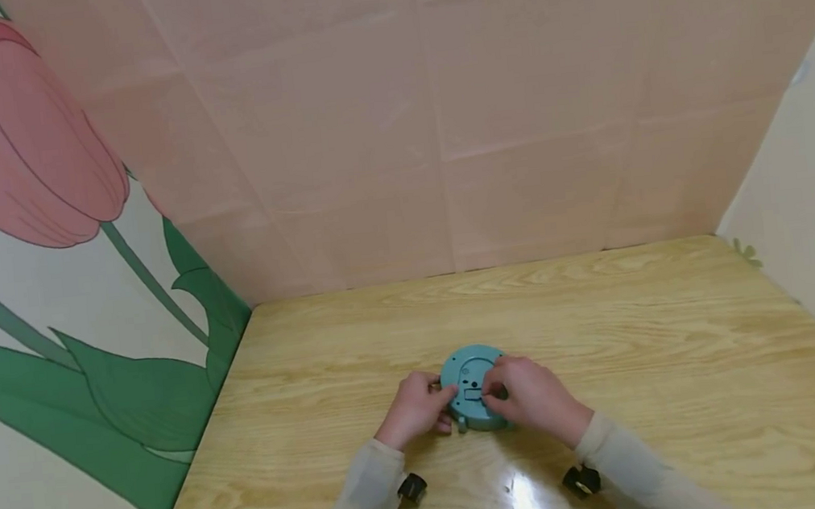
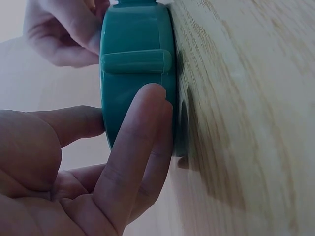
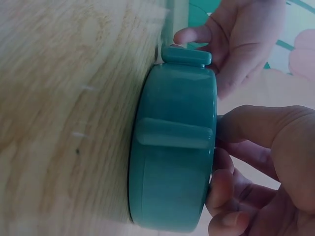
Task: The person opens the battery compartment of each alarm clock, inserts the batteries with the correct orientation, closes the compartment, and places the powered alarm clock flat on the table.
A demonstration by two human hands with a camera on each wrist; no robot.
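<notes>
A round teal clock (image 1: 469,361) lies back side up on the wooden table, showing small knobs and a rectangular battery compartment. My left hand (image 1: 419,405) holds its left side, thumb on the back edge. In the left wrist view, fingers (image 2: 133,142) lie along the clock's side wall beside a raised foot (image 2: 135,62). My right hand (image 1: 529,393) works at the back, its curled thumb and forefinger meeting beside the compartment. The right wrist view has the thumb (image 3: 246,125) against the back face; whatever small part the fingertips pinch, I cannot tell.
Wood-grain table (image 1: 315,359) surrounds the clock. A pink sheet (image 1: 440,122) rises behind it, with a tulip-printed panel (image 1: 42,157) on the left and a pale flowered panel (image 1: 811,211) on the right. Black wrist cameras (image 1: 582,481) sit below both wrists.
</notes>
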